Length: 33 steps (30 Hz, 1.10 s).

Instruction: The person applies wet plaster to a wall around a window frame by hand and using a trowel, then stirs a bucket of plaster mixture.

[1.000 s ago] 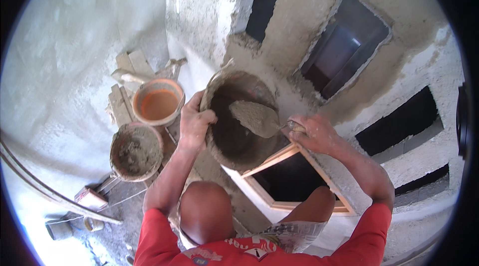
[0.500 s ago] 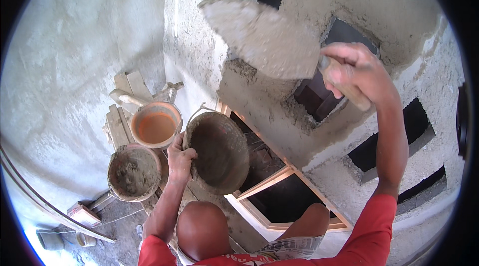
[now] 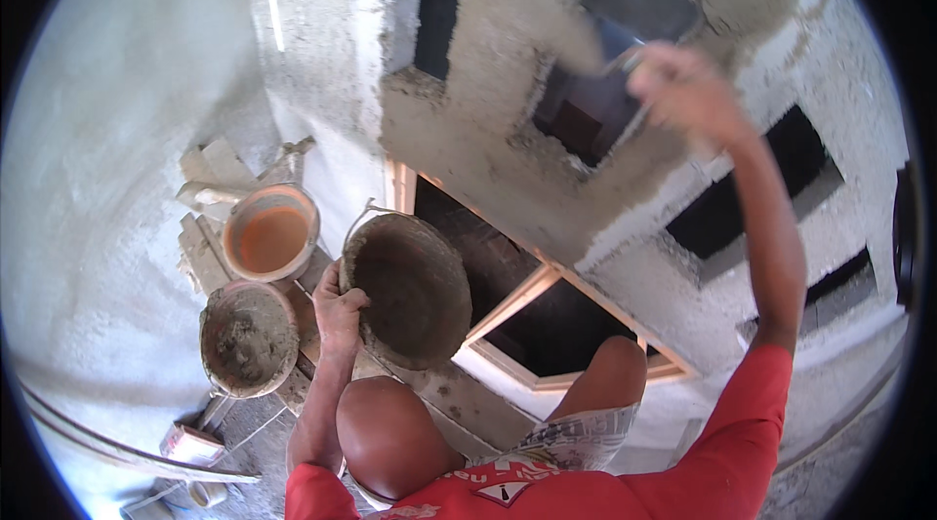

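Observation:
My left hand (image 3: pixel 339 310) grips the rim of a mortar-crusted bucket (image 3: pixel 444 291), tilted so that its dark inside shows. The bucket's wire handle stands up at its far side. Up at the wall, my right hand (image 3: pixel 688 96) is closed round the handle of a trowel (image 3: pixel 583 44). Motion smears both hand and blade, so whether mortar lies on the blade cannot be made out. Behind the trowel is the rough plastered wall (image 3: pixel 488 130) with its rectangular openings.
Left of my left hand stand a bucket of brownish liquid (image 3: pixel 310 227) and a mortar-smeared bucket (image 3: pixel 291 330). Boards (image 3: pixel 200 252) lie beside them. A wooden frame (image 3: pixel 508 305) with dark openings sits below the wall, near my knees. A small box (image 3: pixel 190 444) rests lower left.
My right hand has swung the trowel up and its blade, broad and mortar-covered before, is now a blur against the wall. The view has shifted; the left hand keeps its hold on the bucket.

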### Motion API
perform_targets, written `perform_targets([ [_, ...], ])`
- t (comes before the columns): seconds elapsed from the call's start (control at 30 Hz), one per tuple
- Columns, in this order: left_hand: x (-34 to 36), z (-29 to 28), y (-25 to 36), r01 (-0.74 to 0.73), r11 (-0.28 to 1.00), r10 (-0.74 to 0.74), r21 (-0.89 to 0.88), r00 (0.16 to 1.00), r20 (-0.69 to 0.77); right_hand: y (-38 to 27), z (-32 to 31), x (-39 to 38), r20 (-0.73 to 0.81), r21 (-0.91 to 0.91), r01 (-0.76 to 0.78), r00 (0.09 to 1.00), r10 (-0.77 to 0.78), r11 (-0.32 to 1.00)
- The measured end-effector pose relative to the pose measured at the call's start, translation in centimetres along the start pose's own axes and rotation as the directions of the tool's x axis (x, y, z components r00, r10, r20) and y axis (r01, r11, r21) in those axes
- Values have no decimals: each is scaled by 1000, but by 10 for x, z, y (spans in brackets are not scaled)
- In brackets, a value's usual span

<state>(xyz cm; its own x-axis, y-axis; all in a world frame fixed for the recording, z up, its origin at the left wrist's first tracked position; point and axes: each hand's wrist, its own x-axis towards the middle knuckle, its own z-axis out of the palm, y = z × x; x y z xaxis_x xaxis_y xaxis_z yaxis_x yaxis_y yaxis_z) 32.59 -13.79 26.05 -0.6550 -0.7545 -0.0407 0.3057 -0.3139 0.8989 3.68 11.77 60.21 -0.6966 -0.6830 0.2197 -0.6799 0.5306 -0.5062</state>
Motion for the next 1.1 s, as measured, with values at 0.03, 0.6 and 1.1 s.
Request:
perform_targets([
  [0.03,2,-1,-4,10,1000,-10,-12,1000,18,16,26,-14,170,42,62,983,-68,997],
  [0.6,1,73,47,43,995,-71,91,938,338,40,164,-120,539,-478,541,803,-255,692],
  [1.1,-1,165,75,54,987,-127,152,841,527,81,154,-151,548,-285,289,831,-92,914],
])
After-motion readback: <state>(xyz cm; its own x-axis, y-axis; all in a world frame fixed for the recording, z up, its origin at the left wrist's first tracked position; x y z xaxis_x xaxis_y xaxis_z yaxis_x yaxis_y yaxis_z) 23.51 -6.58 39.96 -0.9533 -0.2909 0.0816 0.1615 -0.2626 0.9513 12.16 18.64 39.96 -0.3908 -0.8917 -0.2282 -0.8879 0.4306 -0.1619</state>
